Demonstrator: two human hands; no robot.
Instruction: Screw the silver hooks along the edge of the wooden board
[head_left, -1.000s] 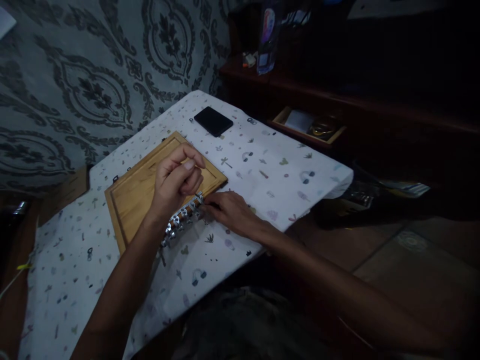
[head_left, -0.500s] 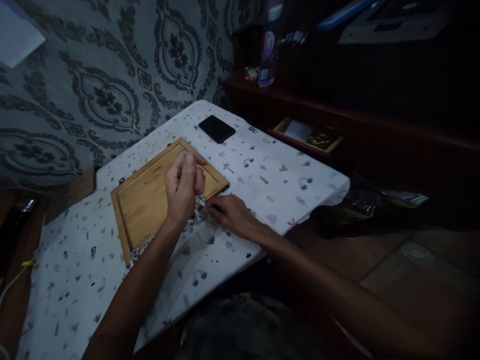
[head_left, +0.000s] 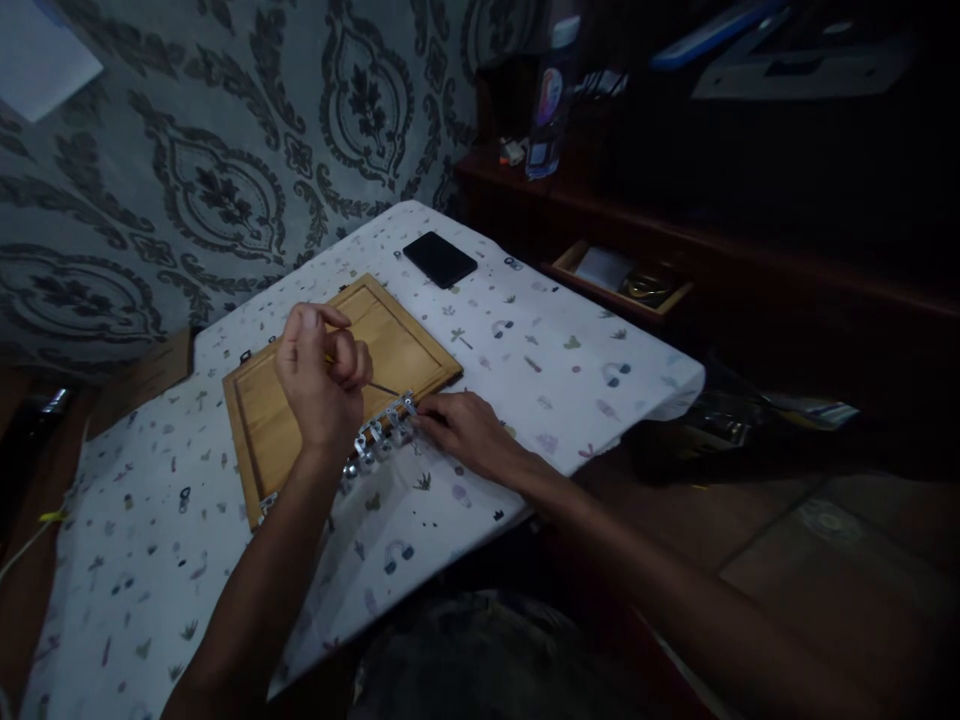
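Observation:
My left hand (head_left: 319,375) hovers over a wooden tray (head_left: 390,335) with its fingers pinched on a thin yellow-handled tool (head_left: 375,385) whose tip points down at a row of small shiny metal pieces (head_left: 379,435) along the tray's near edge. My right hand (head_left: 465,430) lies on the patterned cloth at the right end of that row, fingertips pressed against the metal pieces. The tray sits on a white printed tablecloth (head_left: 525,360).
A black phone (head_left: 439,259) lies on the cloth beyond the tray. To the right stands dark wooden furniture with an open drawer (head_left: 619,278) and a bottle (head_left: 547,120) on top. Patterned wall at left. The table edge drops to a tiled floor (head_left: 787,520).
My left hand has drawn back to the left and risen from the metal row, showing the thin tool in its pinch. My right hand has stayed at the row's right end.

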